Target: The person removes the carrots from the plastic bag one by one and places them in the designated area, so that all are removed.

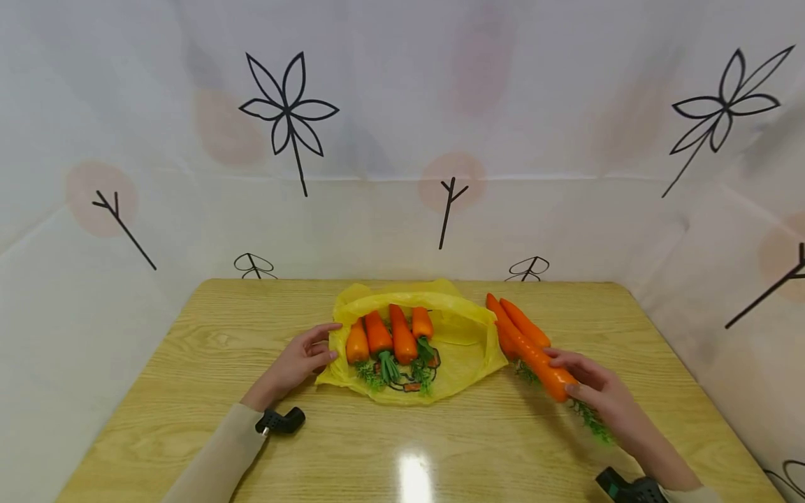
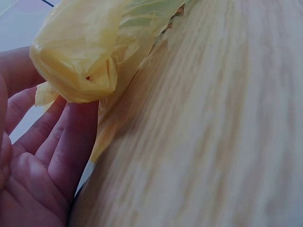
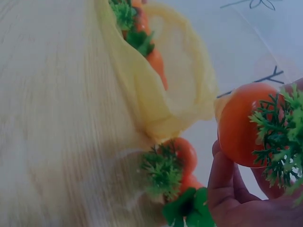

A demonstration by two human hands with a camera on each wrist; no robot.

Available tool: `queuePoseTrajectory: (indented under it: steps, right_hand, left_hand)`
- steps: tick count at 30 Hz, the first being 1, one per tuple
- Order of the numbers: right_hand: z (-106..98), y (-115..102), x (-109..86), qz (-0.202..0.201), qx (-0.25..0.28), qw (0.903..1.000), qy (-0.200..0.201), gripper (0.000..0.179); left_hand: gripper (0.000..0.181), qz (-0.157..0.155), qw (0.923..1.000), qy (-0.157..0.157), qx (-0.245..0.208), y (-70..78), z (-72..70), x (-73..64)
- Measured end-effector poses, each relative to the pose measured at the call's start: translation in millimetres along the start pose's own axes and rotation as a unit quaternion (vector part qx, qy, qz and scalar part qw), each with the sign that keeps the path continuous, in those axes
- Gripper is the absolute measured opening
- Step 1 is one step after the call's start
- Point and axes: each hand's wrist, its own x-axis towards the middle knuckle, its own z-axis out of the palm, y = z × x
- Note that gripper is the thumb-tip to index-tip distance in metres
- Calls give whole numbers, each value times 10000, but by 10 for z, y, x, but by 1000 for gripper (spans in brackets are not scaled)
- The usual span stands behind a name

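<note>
A yellow plastic bag (image 1: pixel 462 374) lies on the table with its mouth facing me. Inside it several toy carrots (image 1: pixel 403 335) lie side by side, green tops toward the opening. My left hand (image 1: pixel 302 363) holds the bag's left edge, its fingers against the crumpled plastic (image 2: pixel 75 52). At the bag's right side, my right hand (image 1: pixel 604 398) grips a long orange carrot (image 1: pixel 544 363) near its thick leafy end. That carrot slants with its narrow end toward the bag; its leaves (image 3: pixel 284 137) hang past my fingers. Under and behind it lie other loose carrots (image 1: pixel 525 325), partly hidden.
The wooden table (image 1: pixel 352 454) runs back to a pale cloth backdrop (image 1: pixel 377 230) with black plant drawings. Loose carrots with green tops (image 3: pixel 163 172) rest right beside the bag's mouth. Black wrist cameras (image 1: pixel 279 421) sit on both wrists.
</note>
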Motion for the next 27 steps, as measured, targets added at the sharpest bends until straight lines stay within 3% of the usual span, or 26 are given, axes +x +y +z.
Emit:
queuePoseTrajectory:
  steps: [6, 16, 21, 27]
  right_hand:
    - [-120, 9, 8, -112, 186, 9997, 89, 33]
    - [-330, 98, 51, 3, -54, 9985, 542, 30]
    - [-413, 159, 87, 213, -159, 9970, 731, 31]
    - [-457, 236, 117, 492, -639, 9928, 890, 35]
  left_hand:
    - [54, 68, 10000, 10, 5, -11, -4, 13]
    - [55, -62, 9999, 43, -82, -5, 12, 3]
    - [55, 6, 9999, 29, -131, -20, 1, 4]
    - [55, 10, 9999, -22, -141, -41, -5, 15]
